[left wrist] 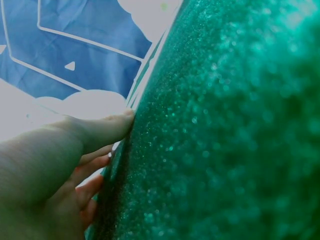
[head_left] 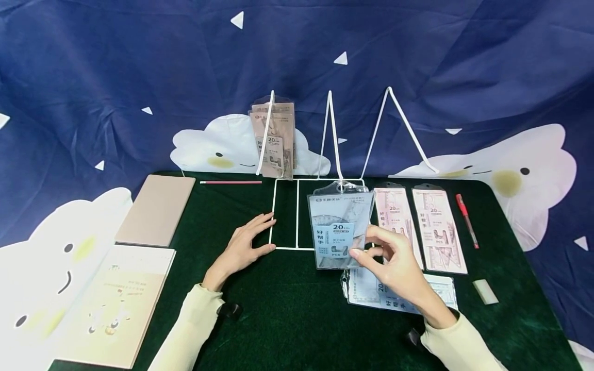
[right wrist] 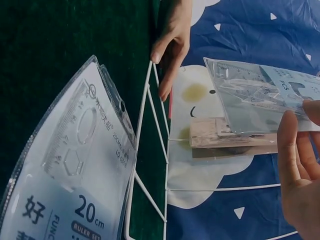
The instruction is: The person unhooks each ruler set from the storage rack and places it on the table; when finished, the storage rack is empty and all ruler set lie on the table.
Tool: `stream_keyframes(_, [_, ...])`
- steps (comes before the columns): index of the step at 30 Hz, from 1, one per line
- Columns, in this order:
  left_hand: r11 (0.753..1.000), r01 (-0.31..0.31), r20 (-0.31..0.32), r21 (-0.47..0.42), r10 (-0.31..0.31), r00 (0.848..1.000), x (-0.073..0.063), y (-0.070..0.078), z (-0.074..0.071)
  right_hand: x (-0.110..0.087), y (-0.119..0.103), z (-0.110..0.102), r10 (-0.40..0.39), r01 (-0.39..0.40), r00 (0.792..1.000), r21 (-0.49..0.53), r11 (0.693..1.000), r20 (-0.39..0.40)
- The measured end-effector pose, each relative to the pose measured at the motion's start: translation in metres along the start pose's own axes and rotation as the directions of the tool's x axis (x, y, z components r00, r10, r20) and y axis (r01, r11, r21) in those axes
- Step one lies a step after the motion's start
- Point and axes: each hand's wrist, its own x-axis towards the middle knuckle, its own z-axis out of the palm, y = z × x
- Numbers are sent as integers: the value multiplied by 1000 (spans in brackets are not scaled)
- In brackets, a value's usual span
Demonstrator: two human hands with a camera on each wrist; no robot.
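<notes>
My right hand pinches the lower right edge of a blue ruler set in a clear plastic sleeve. The sleeve's top tab is right at the front end of the rack's middle prong. In the right wrist view this ruler set is held upright between thumb and fingers. My left hand lies with fingers extended, their tips at the left side of the white wire rack; in the left wrist view the thumb reaches the wire. Brown-looking ruler sets hang on the left prong.
Another blue ruler set lies under my right forearm. Two pink ruler sets, a red pen and an eraser lie to the right. A pencil, a beige notebook and a larger booklet lie left.
</notes>
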Motion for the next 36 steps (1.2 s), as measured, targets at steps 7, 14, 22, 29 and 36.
stream_keyframes(7, [1000,-4,-2,4,4,1000,-1,1,-1,-6,1,-4,-18,20,995,-10,1000,98])
stream_keyframes(14, [999,-33,-13,-1,33,999,-1,0,-1,3,13,-4,-65,91,943,-65,994,325])
stream_keyframes(22, [999,-42,-11,-2,42,999,-2,0,-1,24,25,-1,-44,108,847,-92,990,530])
stream_keyframes(29, [999,-48,-21,4,48,999,-2,-1,-1,44,32,12,-39,139,741,-97,986,670])
stream_keyframes(36, [999,-36,-37,-1,36,999,-4,1,0,62,34,24,14,111,641,-111,988,767])
